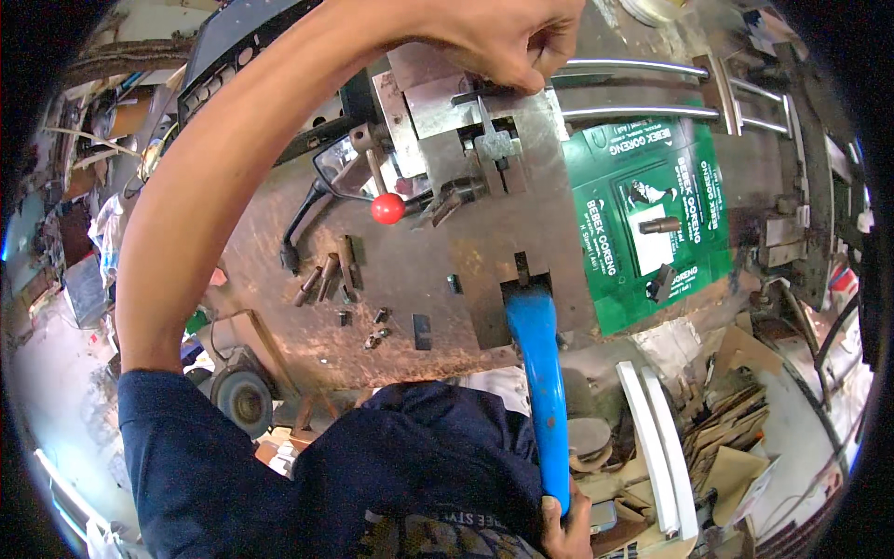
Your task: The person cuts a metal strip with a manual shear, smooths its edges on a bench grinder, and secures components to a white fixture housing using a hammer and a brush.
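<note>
My left arm reaches up across the left side to a steel machine fixture [436, 114] at the top. There my left hand [507, 42] is closed, its fingertips pinching the end of a thin dark metal bar [480, 96] lying over the fixture. A T-shaped metal piece [495, 142] sits in the fixture's slot just below. My right hand [570, 529], at the lower edge, is wrapped round the lower end of a long blue lever handle [543, 382]. The lever's upper end enters a dark opening in the steel plate [489, 321]; its inner part is hidden.
A lever with a red ball knob [388, 209] sticks out left of the fixture. Several metal pins [329, 270] and small parts lie on the worn bench [279, 345]. A green printed sheet [619, 289] covers the right side. A bench grinder [244, 396] stands lower left; cardboard scraps [722, 424] lie lower right.
</note>
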### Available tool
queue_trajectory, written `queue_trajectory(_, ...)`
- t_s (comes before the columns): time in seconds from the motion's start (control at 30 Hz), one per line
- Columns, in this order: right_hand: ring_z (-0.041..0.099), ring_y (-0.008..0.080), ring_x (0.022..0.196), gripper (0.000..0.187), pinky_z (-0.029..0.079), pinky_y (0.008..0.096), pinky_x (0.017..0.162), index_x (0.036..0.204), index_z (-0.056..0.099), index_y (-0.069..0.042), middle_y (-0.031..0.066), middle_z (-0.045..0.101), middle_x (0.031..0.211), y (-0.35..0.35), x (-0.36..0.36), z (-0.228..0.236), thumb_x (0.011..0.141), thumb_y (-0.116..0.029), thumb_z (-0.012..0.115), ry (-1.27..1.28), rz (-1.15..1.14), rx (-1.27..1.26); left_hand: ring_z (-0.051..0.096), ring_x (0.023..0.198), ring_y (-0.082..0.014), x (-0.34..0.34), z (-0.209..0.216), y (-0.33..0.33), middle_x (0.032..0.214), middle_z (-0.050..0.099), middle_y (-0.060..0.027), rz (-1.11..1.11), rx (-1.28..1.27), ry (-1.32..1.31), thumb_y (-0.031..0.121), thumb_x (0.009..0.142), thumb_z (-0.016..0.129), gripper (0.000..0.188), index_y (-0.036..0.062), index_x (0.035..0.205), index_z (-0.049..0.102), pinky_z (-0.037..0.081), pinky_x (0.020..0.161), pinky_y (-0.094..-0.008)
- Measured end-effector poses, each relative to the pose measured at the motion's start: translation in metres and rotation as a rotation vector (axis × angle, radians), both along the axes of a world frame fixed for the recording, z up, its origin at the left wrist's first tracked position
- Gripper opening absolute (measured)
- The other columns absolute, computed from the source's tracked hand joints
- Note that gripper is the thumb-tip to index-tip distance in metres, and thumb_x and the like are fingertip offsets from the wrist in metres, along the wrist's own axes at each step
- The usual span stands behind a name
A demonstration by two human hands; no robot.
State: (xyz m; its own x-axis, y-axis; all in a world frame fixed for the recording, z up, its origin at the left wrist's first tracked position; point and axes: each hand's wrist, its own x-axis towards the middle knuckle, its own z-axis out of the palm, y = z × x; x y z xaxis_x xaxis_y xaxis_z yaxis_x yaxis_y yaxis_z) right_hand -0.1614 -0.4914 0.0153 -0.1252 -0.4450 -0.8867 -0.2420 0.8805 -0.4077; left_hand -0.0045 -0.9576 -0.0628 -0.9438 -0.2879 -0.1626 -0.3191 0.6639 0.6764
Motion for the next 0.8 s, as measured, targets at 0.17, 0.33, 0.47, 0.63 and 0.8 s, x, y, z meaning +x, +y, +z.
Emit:
queue_trajectory(0.17, 0.058, 0.0321, 0.086, 0.059, 0.046, 0.0431, 0.079, 0.130, 0.049, 0.012, 0.0262, 0.062, 0.098, 0.050, -0.009, -0.016, 0.094, -0.033, 0.061, 0.140, 0.188, -0.027, 0.063, 0.057, -0.0257, -0.002, 0.003, 0.003, 0.061, 0.063, -0.0171, 0.007, -0.091, -0.042, 0.005, 0.065, 0.063, 0.011, -0.0055, 0.065, 0.066, 0.051, 0.059, -0.0358)
queue_trajectory(0.33, 0.060, 0.0329, 0.082, 0.054, 0.047, 0.0434, 0.075, 0.121, 0.056, 0.008, 0.0248, 0.064, 0.093, 0.015, -0.002, -0.008, 0.096, -0.040, 0.057, 0.112, 0.086, 0.020, 0.063, 0.058, -0.0268, 0.004, -0.012, -0.002, 0.062, 0.063, -0.0183, -0.014, -0.067, 0.086, 0.006, 0.065, 0.064, 0.012, -0.0058, 0.065, 0.065, 0.050, 0.060, -0.0366)
queue_trajectory(0.47, 0.055, 0.0352, 0.090, 0.062, 0.044, 0.0451, 0.083, 0.131, 0.047, 0.014, 0.0287, 0.060, 0.099, 0.077, -0.008, -0.037, 0.091, -0.031, 0.064, 0.192, 0.205, -0.067, 0.063, 0.057, -0.0275, 0.001, -0.002, -0.001, 0.062, 0.063, -0.0182, -0.021, -0.045, 0.060, 0.005, 0.065, 0.063, 0.011, -0.0057, 0.065, 0.065, 0.050, 0.059, -0.0368)
queue_trajectory(0.63, 0.056, 0.0354, 0.090, 0.060, 0.045, 0.0448, 0.082, 0.129, 0.049, 0.014, 0.0283, 0.060, 0.097, 0.037, -0.015, -0.044, 0.090, -0.030, 0.064, 0.122, 0.233, 0.007, 0.062, 0.056, -0.0286, 0.007, -0.001, 0.014, 0.060, 0.062, -0.0190, 0.047, -0.190, 0.192, 0.003, 0.063, 0.061, 0.009, -0.0059, 0.063, 0.063, 0.048, 0.055, -0.0379)
queue_trajectory(0.8, 0.059, 0.0361, 0.086, 0.053, 0.046, 0.0461, 0.079, 0.121, 0.054, 0.013, 0.0254, 0.062, 0.089, 0.074, -0.005, -0.047, 0.089, -0.029, 0.064, 0.289, 0.158, -0.200, 0.059, 0.055, -0.0313, -0.003, -0.005, -0.001, 0.061, 0.061, -0.0199, -0.010, -0.022, 0.070, 0.001, 0.062, 0.061, 0.007, -0.0052, 0.061, 0.062, 0.046, 0.052, -0.0396)
